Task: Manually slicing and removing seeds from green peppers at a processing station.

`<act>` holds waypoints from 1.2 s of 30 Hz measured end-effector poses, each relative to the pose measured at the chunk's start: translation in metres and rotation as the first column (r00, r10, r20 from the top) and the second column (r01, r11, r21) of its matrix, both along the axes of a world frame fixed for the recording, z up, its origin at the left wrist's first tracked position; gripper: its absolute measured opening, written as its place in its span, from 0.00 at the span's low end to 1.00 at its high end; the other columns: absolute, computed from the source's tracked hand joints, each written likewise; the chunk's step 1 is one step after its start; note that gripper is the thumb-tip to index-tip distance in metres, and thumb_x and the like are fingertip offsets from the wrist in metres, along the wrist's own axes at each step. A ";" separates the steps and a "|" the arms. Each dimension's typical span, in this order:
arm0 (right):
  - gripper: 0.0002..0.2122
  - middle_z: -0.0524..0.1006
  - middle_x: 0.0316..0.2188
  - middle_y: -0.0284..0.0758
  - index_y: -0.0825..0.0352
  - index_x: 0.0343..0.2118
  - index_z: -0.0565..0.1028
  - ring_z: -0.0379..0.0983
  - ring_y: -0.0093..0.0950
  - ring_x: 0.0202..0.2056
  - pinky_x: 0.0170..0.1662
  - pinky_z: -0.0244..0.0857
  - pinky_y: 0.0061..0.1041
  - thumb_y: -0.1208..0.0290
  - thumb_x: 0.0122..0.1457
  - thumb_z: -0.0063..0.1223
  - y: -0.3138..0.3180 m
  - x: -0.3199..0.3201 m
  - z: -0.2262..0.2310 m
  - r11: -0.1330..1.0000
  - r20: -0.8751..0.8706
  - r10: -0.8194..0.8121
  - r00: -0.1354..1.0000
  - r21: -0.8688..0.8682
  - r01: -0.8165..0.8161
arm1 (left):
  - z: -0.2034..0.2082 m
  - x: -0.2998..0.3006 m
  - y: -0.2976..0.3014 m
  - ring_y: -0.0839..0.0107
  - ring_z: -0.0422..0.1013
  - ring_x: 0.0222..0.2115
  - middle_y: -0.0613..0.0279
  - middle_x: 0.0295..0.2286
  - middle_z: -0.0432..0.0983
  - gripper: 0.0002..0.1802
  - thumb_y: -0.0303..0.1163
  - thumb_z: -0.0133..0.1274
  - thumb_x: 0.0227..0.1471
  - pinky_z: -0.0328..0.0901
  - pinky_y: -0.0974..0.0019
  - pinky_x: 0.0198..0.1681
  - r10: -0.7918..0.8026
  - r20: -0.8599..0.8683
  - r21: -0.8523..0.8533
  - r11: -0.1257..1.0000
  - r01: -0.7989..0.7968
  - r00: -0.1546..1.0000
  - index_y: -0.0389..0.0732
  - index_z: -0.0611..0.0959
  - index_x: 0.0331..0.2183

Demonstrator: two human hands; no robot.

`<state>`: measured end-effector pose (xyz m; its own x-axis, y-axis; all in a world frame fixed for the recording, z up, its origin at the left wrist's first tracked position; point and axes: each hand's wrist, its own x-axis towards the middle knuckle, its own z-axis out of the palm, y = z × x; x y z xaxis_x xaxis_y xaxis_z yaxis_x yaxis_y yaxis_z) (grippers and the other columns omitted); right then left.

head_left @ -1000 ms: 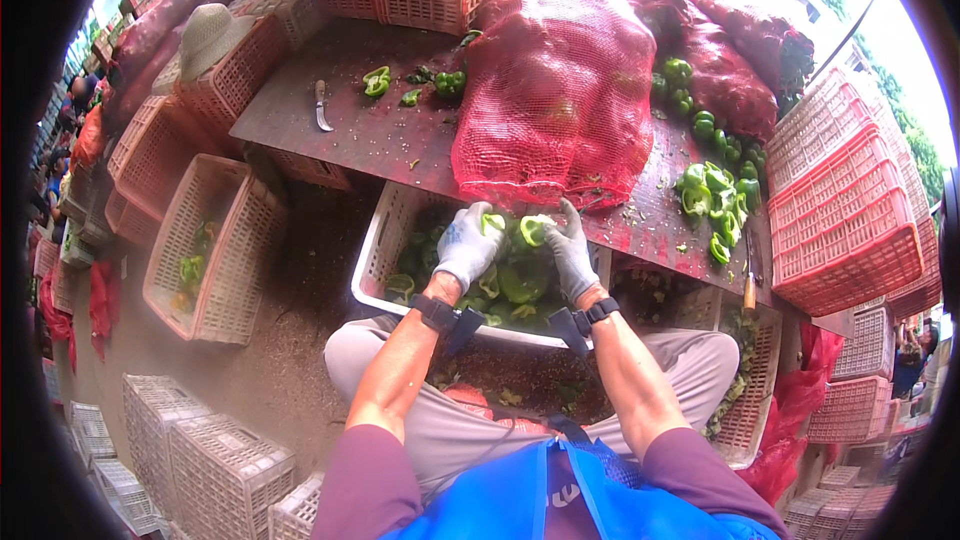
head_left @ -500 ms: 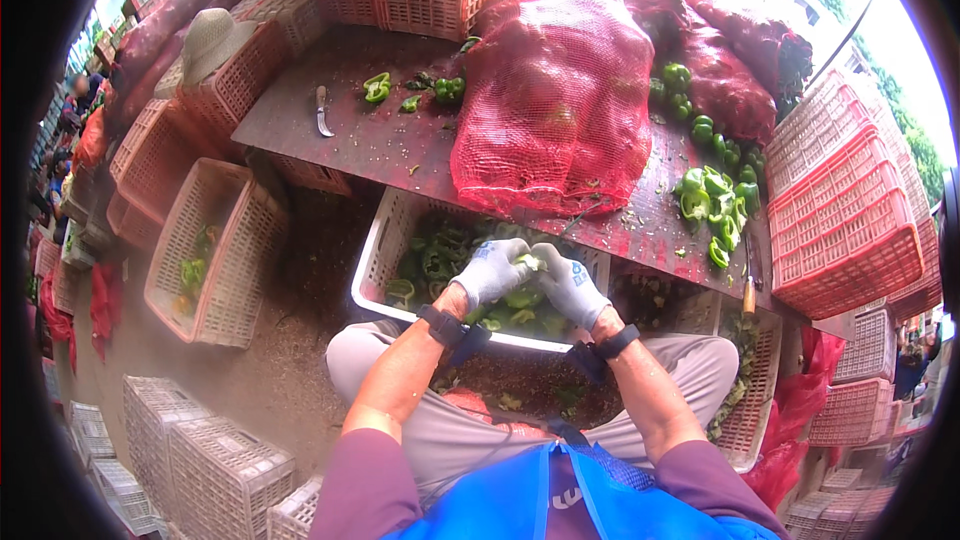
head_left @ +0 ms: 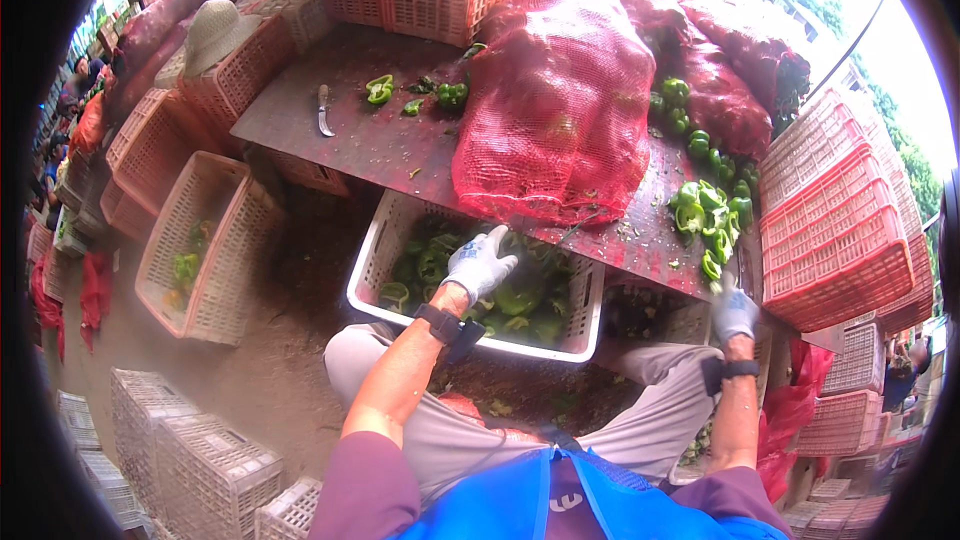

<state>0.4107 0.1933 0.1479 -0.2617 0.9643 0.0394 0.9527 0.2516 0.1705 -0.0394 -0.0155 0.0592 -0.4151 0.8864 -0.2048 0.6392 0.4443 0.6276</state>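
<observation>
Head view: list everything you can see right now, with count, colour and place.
Table: one, dark red, centre.
Mesh sack: one, red, on the table.
Knife: one, table's left.
Cut peppers: pile, green, table's right edge.
White crate: one, holds green peppers, under the table's front edge.
Pink crates: stack, right.
Straw hat: one, upper left.
Left hand: grey glove, over the crate's peppers.
Right hand: grey glove, at the table's right edge.

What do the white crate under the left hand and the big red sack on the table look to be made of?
The white crate looks like moulded plastic: stiff lattice walls with a matt, scuffed finish. The red sack appears to be open woven mesh netting, probably synthetic; its weave shows and it sags over its load.
</observation>
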 end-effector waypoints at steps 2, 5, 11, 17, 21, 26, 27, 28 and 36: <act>0.19 0.81 0.39 0.49 0.59 0.55 0.71 0.80 0.49 0.42 0.43 0.74 0.47 0.66 0.61 0.57 0.012 0.054 0.010 0.986 0.322 -0.155 0.934 -0.007 0.166 | -0.013 -0.002 0.012 0.55 0.79 0.45 0.52 0.45 0.81 0.40 0.46 0.59 0.57 0.72 0.56 0.49 0.008 0.049 0.083 0.996 -0.012 0.999 0.49 0.67 0.67; 0.18 0.81 0.40 0.49 0.60 0.55 0.72 0.80 0.48 0.43 0.45 0.73 0.47 0.68 0.62 0.53 -0.002 -0.005 0.009 0.998 0.030 0.066 0.997 -0.009 -0.066 | -0.016 0.000 0.021 0.74 0.75 0.29 0.60 0.40 0.81 0.37 0.40 0.58 0.60 0.69 0.68 0.32 0.043 0.509 0.095 0.990 -0.106 0.860 0.45 0.66 0.67; 0.17 0.82 0.43 0.48 0.62 0.55 0.74 0.80 0.47 0.45 0.49 0.72 0.46 0.73 0.63 0.47 -0.049 -0.239 -0.025 0.828 -0.528 0.392 0.753 -0.153 -0.539 | 0.001 0.005 0.016 0.79 0.73 0.26 0.63 0.39 0.80 0.34 0.38 0.57 0.62 0.67 0.73 0.28 0.020 0.713 0.121 0.981 -0.151 0.701 0.42 0.67 0.66; 0.16 0.83 0.37 0.49 0.62 0.54 0.71 0.81 0.49 0.41 0.44 0.73 0.49 0.69 0.64 0.45 -0.008 -0.356 -0.072 0.867 -0.339 0.377 0.862 -0.199 -0.457 | 0.017 0.001 0.006 0.83 0.71 0.26 0.68 0.35 0.77 0.30 0.35 0.58 0.62 0.65 0.77 0.28 -0.024 0.734 0.171 0.974 -0.150 0.678 0.39 0.72 0.62; 0.13 0.83 0.34 0.49 0.62 0.47 0.77 0.81 0.51 0.39 0.42 0.73 0.50 0.61 0.65 0.48 0.051 -0.380 -0.059 0.921 -0.441 0.371 0.817 0.062 -0.384 | 0.008 0.009 0.004 0.84 0.70 0.27 0.67 0.33 0.79 0.27 0.34 0.58 0.61 0.68 0.75 0.32 -0.072 0.629 0.260 0.958 -0.122 0.774 0.39 0.76 0.60; 0.17 0.83 0.36 0.50 0.65 0.45 0.80 0.80 0.50 0.41 0.45 0.71 0.48 0.58 0.64 0.50 0.091 -0.404 0.019 0.872 -0.567 0.466 0.680 0.167 -0.459 | 0.026 0.006 -0.004 0.84 0.71 0.27 0.68 0.34 0.80 0.26 0.35 0.57 0.62 0.69 0.74 0.33 -0.054 0.596 0.240 0.964 -0.113 0.801 0.39 0.76 0.59; 0.16 0.82 0.36 0.51 0.65 0.45 0.79 0.80 0.50 0.41 0.45 0.71 0.47 0.59 0.63 0.51 0.105 -0.400 0.021 0.864 -0.591 0.466 0.659 0.145 -0.482 | 0.029 0.009 -0.002 0.84 0.71 0.27 0.68 0.34 0.80 0.26 0.35 0.57 0.62 0.69 0.74 0.33 -0.060 0.585 0.241 0.965 -0.103 0.809 0.39 0.77 0.59; 0.15 0.82 0.37 0.51 0.65 0.45 0.80 0.80 0.49 0.42 0.46 0.72 0.46 0.60 0.63 0.51 0.113 -0.402 0.022 0.893 -0.568 0.385 0.727 0.030 -0.449 | 0.030 0.008 -0.001 0.84 0.71 0.27 0.68 0.35 0.80 0.26 0.35 0.57 0.62 0.69 0.74 0.32 -0.058 0.596 0.238 0.965 -0.107 0.801 0.38 0.77 0.59; 0.19 0.81 0.47 0.49 0.59 0.51 0.80 0.78 0.49 0.49 0.53 0.71 0.47 0.56 0.62 0.51 0.101 -0.412 -0.004 0.912 -0.333 0.320 0.887 -0.144 -0.384 | 0.034 0.002 -0.009 0.63 0.79 0.47 0.50 0.48 0.82 0.25 0.38 0.57 0.60 0.71 0.62 0.49 0.002 0.606 0.172 0.976 -0.133 0.796 0.37 0.78 0.56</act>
